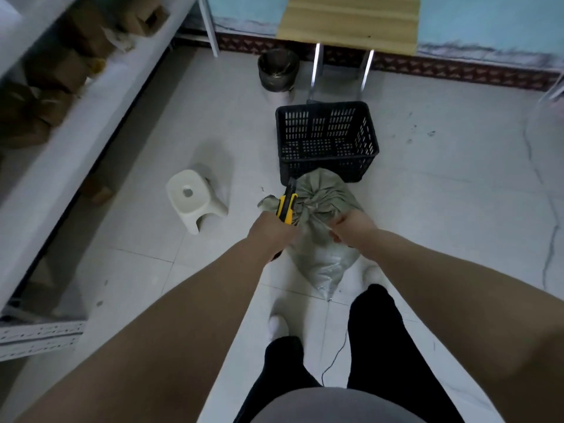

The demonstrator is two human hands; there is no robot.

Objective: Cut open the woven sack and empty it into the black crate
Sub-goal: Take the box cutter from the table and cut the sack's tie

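While tied, sack (320,257) neck-first toward crate (320,166).

Grey top (329,406) sits at the frame edge at 6 o'clock: plain smooth fabric, rounded outline. Black trousers (381,337) beyond it, plain, loose-cut, both legs in view. White footwear: left foot (277,326) at 6 o'clock from centre, right foot (374,274) at the right trouser cuff; sock or shoe, can't tell. Left forearm (189,315) at 7 o'clock and right forearm (442,270) at 4 o'clock, both bare out to the frame edge. Left hand (271,233) and right hand (354,228) bare. Thin dark cord (337,355) between the legs; attachment point not visible.
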